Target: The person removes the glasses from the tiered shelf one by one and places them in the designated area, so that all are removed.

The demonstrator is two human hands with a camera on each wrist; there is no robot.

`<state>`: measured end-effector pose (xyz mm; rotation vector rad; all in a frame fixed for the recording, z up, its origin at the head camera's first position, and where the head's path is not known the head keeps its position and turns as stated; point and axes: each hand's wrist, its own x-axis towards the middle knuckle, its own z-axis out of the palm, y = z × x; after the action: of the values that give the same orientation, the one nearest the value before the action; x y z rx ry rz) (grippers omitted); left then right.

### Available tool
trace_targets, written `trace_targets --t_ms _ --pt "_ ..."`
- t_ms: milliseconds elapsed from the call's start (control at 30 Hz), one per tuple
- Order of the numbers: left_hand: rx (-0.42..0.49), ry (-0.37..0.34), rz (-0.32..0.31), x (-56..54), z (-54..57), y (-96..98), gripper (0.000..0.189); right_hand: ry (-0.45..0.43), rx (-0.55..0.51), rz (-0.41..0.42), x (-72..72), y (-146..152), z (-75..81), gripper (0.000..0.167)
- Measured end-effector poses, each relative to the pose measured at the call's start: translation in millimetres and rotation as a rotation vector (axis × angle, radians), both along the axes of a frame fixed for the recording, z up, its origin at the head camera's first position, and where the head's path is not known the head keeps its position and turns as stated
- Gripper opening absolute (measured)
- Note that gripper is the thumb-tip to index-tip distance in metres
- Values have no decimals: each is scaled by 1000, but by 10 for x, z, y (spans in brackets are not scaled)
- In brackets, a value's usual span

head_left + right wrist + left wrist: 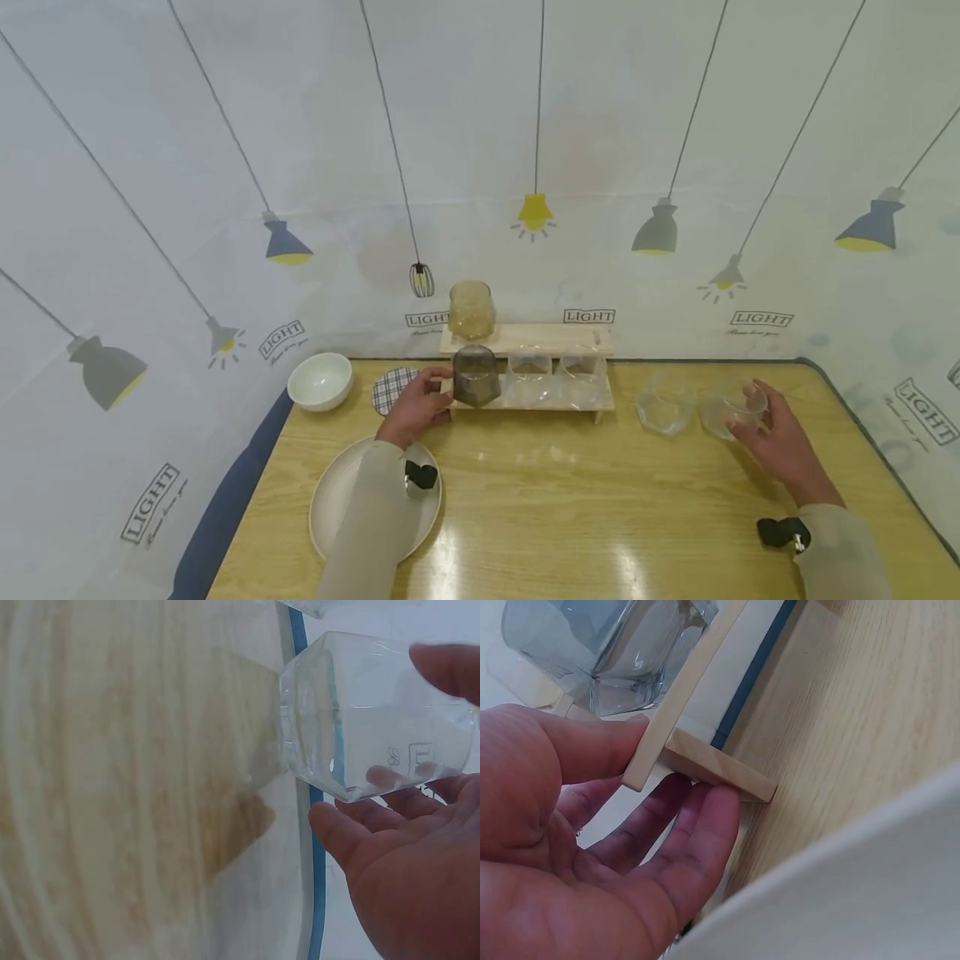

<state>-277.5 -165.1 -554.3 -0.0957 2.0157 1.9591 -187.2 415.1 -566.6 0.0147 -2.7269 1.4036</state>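
My left hand (416, 408) grips the left end of a two-step wooden rack (543, 337), thumb on the lower shelf board and fingers at the end leg (720, 766). On that lower shelf stand a smoky grey glass (476, 379) beside my fingers and two clear glasses, one in the middle (530, 379) and one at the right (582, 379). An amber glass (472, 312) sits on the upper shelf. At the right, my right hand (783, 446) holds a clear faceted glass (375, 720) between thumb and fingers, its base close over the table. Another clear glass (666, 406) stands left of it.
A white bowl (321, 382) and a checked round coaster (392, 390) lie left of the rack. Under my left forearm is a large pale plate (330, 508). The wooden table (570, 508) ends at a wall sheet (600, 125) printed with lamps.
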Motion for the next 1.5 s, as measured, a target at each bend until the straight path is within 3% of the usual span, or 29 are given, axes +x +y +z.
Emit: trace_targets --t_ms 200,367,567,733,900,1333,1500 --pt "1 0 -15 -16 -17 -6 41 -30 100 -52 19 -46 114 101" --pt "-19 -5 -3 12 -38 -7 40 16 166 -62 62 -111 253 101" --pt "-37 -4 4 20 -47 -18 39 166 201 -55 84 -345 529 91" --pt "-39 -3 5 5 -42 -24 41 328 132 -16 58 -693 760 79" --pt "-42 1 0 11 -28 -21 42 400 82 9 -56 -1033 895 70" --pt "-59 3 -11 -2 -8 4 40 479 3 136 -463 -1991 1031 60" --pt "-67 12 -4 -10 2 -2 40 470 -68 183 -662 -2355 1135 60"
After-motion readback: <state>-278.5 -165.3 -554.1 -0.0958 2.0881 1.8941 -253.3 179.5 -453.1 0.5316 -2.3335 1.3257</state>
